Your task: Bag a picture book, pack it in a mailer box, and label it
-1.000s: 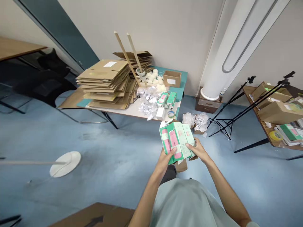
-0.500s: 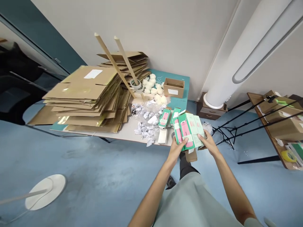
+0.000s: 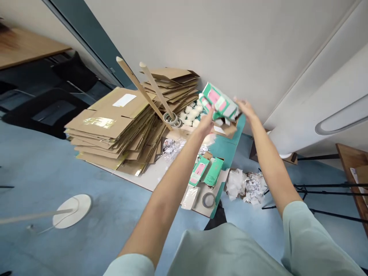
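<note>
Both arms reach out over the far right end of the table. Between my hands is a group of green-and-white boxes with pink panels, tilted and slightly blurred. My left hand grips its near left side, and my right hand is closed on its right end. Directly beneath lies an open cardboard box, partly hidden by the boxes and my hands. Closer to me on the table lie a green box with a pink panel, a plain green box and a white box.
Left of my arms rise stacked flattened cartons and two wooden poles with tape rolls. Cream fluffy balls sit behind. A grey tape roll lies at the near edge. Crumpled paper fills a container on the floor.
My hands have carried the boxes forward from the table's near edge to above the cardboard box at the far end. The view has turned and moved closer to the table.
</note>
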### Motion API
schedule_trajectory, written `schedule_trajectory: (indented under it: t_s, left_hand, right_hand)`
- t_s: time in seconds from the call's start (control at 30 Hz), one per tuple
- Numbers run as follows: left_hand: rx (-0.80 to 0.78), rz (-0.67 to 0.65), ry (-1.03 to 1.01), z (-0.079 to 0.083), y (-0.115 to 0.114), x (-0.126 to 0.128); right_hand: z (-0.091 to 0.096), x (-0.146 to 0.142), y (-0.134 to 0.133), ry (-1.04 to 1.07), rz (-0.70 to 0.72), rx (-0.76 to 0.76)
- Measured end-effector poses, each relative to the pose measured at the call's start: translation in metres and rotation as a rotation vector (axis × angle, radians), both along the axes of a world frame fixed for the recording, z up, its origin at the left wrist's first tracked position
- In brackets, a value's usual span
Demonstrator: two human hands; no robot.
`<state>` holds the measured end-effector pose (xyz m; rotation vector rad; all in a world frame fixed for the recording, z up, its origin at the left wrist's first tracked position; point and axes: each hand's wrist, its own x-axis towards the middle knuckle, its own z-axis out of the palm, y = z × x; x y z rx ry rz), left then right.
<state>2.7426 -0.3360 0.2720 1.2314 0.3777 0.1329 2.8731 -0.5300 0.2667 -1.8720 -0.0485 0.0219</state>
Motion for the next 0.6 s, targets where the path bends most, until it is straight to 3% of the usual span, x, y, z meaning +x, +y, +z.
schedule_trajectory:
  t_s: [0.07,0.1,0.17,0.23,0.33,0.4,0.47,0.53,0.6]
  left_hand:
    - [-0.016,0.130,0.029,0.032,0.010,0.038]
    - [-0.014,0.114,-0.025,0.042,0.015,0.038]
    - [0.029,0.013,-0.168,0.045,0.026,0.003]
    - [0.119,0.002,-0.221,0.022,0.041,-0.071]
    - [0.175,0.098,-0.020,-0.046,0.070,-0.217]
    - [0.113,0.270,0.178,-0.094,0.090,-0.319]
    - [0.000,0.472,0.323,-0.129,0.109,-0.414]
    - [-0.112,0.647,0.392,-0.149,0.129,-0.500]
    - [-0.197,0.786,0.388,-0.154,0.153,-0.573]
  right_hand:
    - [0.037,0.055,0.000,-0.053,-0.214,0.024]
    - [0.047,0.065,-0.001,-0.103,-0.212,0.063]
    - [0.051,0.050,-0.001,-0.188,-0.095,0.173]
    - [0.030,-0.003,0.009,-0.196,0.041,0.248]
    - [-0.027,-0.122,0.045,-0.027,0.236,0.258]
    - [-0.064,-0.211,0.080,0.154,0.376,0.245]
    - [-0.092,-0.299,0.121,0.311,0.527,0.236]
    - [-0.109,-0.383,0.167,0.419,0.675,0.226]
    - [-0.117,-0.461,0.216,0.494,0.813,0.226]
